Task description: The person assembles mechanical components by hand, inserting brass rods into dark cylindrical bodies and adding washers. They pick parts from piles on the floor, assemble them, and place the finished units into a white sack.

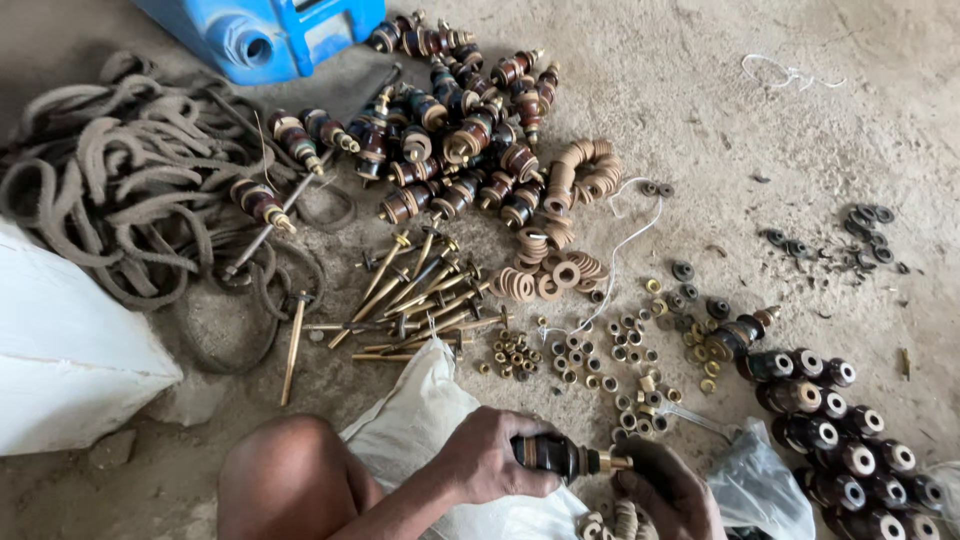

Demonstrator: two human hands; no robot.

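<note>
My left hand (pixel 487 462) grips the dark brown ribbed body of a small insulator bushing (pixel 556 456), held level over a white sack (pixel 420 425). My right hand (pixel 668 490) closes on its brass stud end (pixel 612 463). Straight ahead on the dirt floor lie brass threaded rods (pixel 420 300), small brass nuts and washers (pixel 600 360), and tan ring gaskets (pixel 550 270). A heap of assembled bushings (pixel 450 140) lies farther off. To the right, dark bushing bodies (pixel 840 430) stand in rows.
A tangle of brown rope gasket (pixel 130 190) lies at the left beside a white block (pixel 60 360). A blue plastic container (pixel 265 35) sits at the top. Black rubber rings (pixel 850 240) are scattered at the right. My bare knee (pixel 290 475) is at the bottom.
</note>
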